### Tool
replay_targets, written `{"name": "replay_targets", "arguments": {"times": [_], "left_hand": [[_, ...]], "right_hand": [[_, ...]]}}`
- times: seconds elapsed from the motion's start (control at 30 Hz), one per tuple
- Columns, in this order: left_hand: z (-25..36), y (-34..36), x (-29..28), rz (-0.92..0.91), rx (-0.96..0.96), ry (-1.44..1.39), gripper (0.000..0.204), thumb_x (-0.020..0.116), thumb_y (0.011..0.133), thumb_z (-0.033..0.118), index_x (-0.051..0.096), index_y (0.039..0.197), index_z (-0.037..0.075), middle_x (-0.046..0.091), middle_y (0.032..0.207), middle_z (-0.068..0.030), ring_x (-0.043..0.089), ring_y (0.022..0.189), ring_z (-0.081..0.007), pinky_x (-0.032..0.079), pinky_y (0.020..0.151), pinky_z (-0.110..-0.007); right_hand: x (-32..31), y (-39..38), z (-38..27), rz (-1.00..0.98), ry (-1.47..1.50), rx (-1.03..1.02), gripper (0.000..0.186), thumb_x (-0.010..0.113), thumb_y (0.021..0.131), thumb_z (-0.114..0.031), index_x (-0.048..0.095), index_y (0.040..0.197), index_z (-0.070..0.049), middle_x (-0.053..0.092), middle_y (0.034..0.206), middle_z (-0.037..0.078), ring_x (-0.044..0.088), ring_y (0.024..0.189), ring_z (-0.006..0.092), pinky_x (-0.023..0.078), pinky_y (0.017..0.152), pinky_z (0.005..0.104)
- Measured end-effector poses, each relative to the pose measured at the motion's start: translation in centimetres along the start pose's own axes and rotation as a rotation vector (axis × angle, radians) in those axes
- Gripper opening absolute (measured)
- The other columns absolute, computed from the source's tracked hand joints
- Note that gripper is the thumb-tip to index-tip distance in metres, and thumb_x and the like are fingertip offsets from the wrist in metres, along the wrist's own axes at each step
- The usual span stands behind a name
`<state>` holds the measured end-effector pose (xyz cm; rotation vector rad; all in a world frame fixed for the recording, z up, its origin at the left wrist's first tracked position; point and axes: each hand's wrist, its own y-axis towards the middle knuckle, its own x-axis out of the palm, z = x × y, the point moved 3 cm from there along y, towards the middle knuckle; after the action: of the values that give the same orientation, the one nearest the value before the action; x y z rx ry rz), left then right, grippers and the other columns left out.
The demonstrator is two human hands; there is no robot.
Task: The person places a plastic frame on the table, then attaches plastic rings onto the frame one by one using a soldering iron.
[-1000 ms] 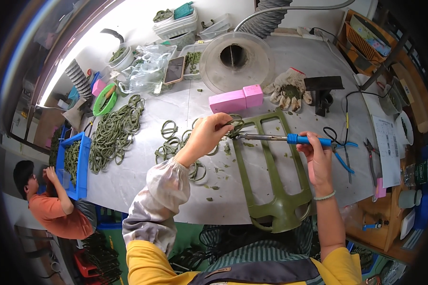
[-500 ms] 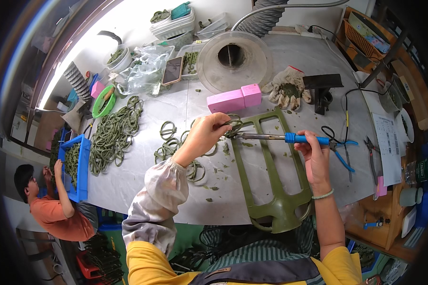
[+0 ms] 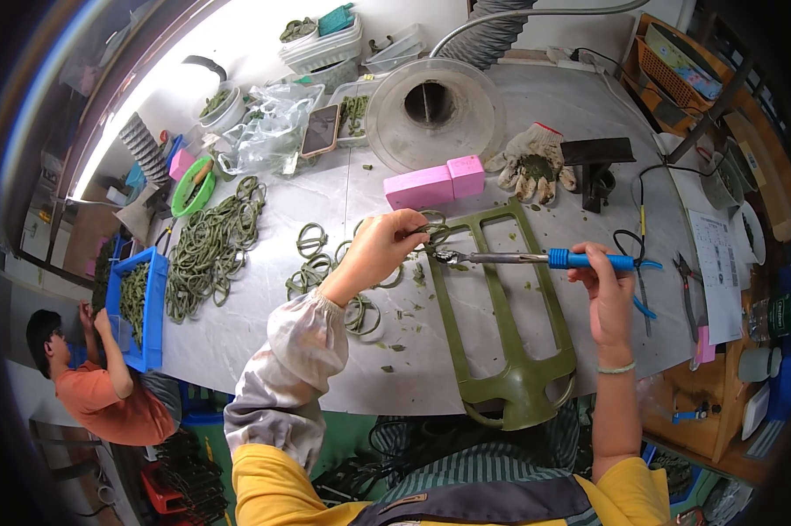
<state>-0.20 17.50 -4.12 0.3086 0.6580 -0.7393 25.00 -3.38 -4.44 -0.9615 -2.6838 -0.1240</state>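
My left hand [image 3: 381,248] pinches a small green looped piece [image 3: 435,226] above the top of a flat green frame [image 3: 492,289]. My right hand [image 3: 604,294] grips a soldering iron [image 3: 593,261] by its blue handle, its metal shaft pointing left, the tip just below the looped piece; whether they touch I cannot tell. Several loose green loops [image 3: 308,272] lie beside my left hand. Blue-handled pliers [image 3: 645,307] lie just beyond my right hand.
A large heap of loops [image 3: 211,245], a blue crate [image 3: 154,316], pink blocks [image 3: 417,188], a dirty glove [image 3: 536,167], a black stand [image 3: 593,153], a funnel hood [image 3: 387,123] and a phone [image 3: 321,130] surround the work. A co-worker [image 3: 106,394] sits at left by the crate.
My right hand and the iron have moved to the right, drawing the tip slightly back from the looped piece. My left hand stays nearly in place. The co-worker's hands have shifted by the crate.
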Motion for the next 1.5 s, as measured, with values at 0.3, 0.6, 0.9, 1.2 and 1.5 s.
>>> {"name": "replay_targets", "arguments": {"times": [0.3, 0.6, 0.9, 1.2, 1.5], "left_hand": [[-0.8, -0.9, -3.2, 0.141, 0.024, -0.148, 0.024, 0.068, 0.09, 0.018, 0.064, 0.108, 0.003, 0.068, 0.092, -0.006, 0.064, 0.086, -0.0119, 0.051, 0.074, -0.026], [-16.4, -7.1, -11.3, 0.444, -0.166, 0.707, 0.019, 0.065, 0.078, 0.006, 0.068, 0.095, 0.012, 0.069, 0.085, -0.0127, 0.066, 0.079, -0.0299, 0.052, 0.074, -0.041], [-3.3, -6.6, -6.7, 0.107, -0.085, -0.324, 0.022, 0.058, 0.094, 0.005, 0.066, 0.115, 0.003, 0.068, 0.101, -0.0023, 0.062, 0.087, -0.0075, 0.051, 0.079, -0.022], [1.9, -3.8, -0.2, 0.026, 0.043, -0.094, 0.022, 0.067, 0.089, 0.008, 0.06, 0.108, -0.001, 0.067, 0.087, -0.0055, 0.064, 0.079, -0.0112, 0.052, 0.073, -0.026], [2.0, -2.0, 0.5, 0.012, 0.059, 0.013, 0.022, 0.071, 0.086, 0.009, 0.063, 0.103, -0.003, 0.065, 0.075, -0.0072, 0.059, 0.068, -0.0106, 0.05, 0.067, -0.026]], "right_hand": [[-0.8, -1.2, -1.8, 0.025, -0.005, 0.063, 0.018, 0.062, 0.091, -0.017, 0.067, 0.093, 0.0, 0.067, 0.09, 0.007, 0.062, 0.068, 0.0128, 0.052, 0.066, 0.0255], [0.4, -1.7, -2.2, -0.012, -0.01, 0.085, 0.019, 0.061, 0.092, -0.017, 0.066, 0.095, 0.0, 0.066, 0.091, 0.007, 0.063, 0.071, 0.0131, 0.053, 0.068, 0.0259], [-0.1, -1.9, -1.9, -0.01, -0.011, 0.066, 0.019, 0.061, 0.093, -0.016, 0.066, 0.097, 0.001, 0.067, 0.093, 0.008, 0.062, 0.071, 0.0129, 0.053, 0.07, 0.026], [-0.6, -1.4, 0.2, -0.037, 0.023, 0.038, 0.018, 0.061, 0.094, -0.016, 0.066, 0.098, 0.001, 0.067, 0.096, 0.009, 0.064, 0.072, 0.0139, 0.054, 0.07, 0.027], [-0.3, -0.8, 2.5, -0.027, 0.119, 0.076, 0.02, 0.061, 0.094, -0.017, 0.068, 0.098, 0.001, 0.069, 0.092, 0.007, 0.065, 0.072, 0.0119, 0.055, 0.07, 0.025]]}}
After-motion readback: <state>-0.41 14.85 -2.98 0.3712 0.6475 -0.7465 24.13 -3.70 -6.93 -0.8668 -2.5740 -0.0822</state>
